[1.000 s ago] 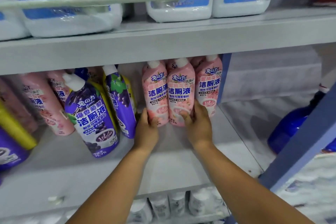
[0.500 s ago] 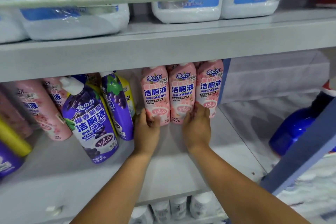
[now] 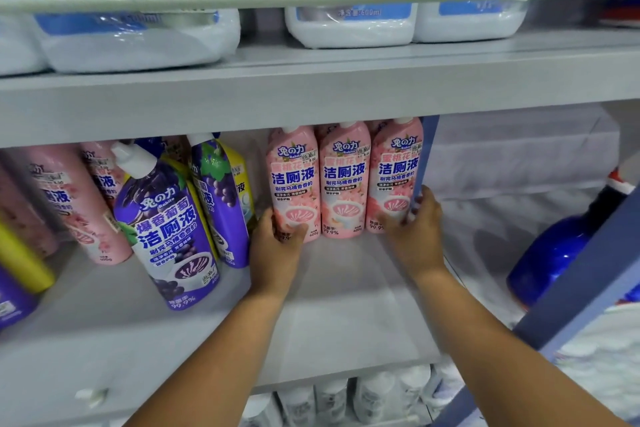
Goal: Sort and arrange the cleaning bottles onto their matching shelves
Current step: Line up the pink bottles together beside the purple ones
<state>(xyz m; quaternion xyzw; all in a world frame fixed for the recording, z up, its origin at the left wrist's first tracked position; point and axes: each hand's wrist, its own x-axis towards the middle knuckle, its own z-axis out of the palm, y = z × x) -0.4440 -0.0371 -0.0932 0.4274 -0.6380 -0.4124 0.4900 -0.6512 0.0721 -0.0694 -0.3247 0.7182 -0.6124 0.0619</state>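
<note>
The 3 upright pink bottles (image 3: 344,180) stood side by side at the shelf (image 3: 346,305) back, directly ahead of both hands, the left hand (image 3: 277,246) gripping the leftmost base and the right hand (image 3: 415,225) clasping the rightmost against the blue divider (image 3: 427,149).

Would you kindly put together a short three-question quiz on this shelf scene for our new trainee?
1. True or false: the three upright pink bottles stand side by side against the blue divider.
2. Which bottle does the left hand grip? A) the leftmost pink bottle B) the front purple grape bottle C) the yellow bottle
3. Fill in: the right hand holds the ____ bottle of the pink row.

Key: 1 true; 2 A; 3 rightmost.
</note>
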